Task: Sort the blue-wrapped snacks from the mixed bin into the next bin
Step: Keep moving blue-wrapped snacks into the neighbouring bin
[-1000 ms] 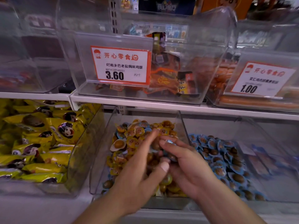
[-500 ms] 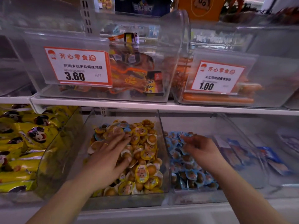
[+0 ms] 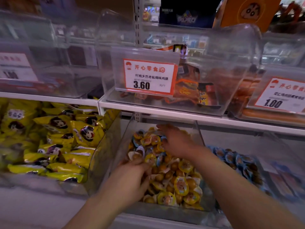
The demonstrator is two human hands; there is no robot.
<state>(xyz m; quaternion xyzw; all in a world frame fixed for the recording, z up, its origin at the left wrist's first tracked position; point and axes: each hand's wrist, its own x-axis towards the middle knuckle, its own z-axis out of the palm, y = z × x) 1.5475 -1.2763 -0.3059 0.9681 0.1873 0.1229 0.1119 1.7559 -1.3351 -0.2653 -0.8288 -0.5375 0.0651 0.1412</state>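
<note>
The clear mixed bin [image 3: 165,212] stands in the middle of the lower shelf, heaped with small yellow-wrapped snacks [image 3: 180,187] and a few blue-wrapped snacks [image 3: 160,160] among them. My left hand [image 3: 132,177] is at the bin's left side, fingers curled down into the pile; whether they hold a piece is hidden. My right hand [image 3: 175,141] lies further back over the same pile, fingers stretched out on the snacks. The neighbouring bin [image 3: 270,146] to the right holds a pile of blue-wrapped snacks [image 3: 232,158].
A bin of large yellow packets [image 3: 57,138] stands left of the mixed bin. The white shelf edge [image 3: 165,109] runs just above my hands and carries clear bins with price tags [image 3: 148,76]. Flat blue packets [image 3: 283,176] lie at the far right.
My right hand has moved from the blue bin back into the mixed bin. My left hand has slid toward the near left of the pile and curled its fingers. The view has swung left.
</note>
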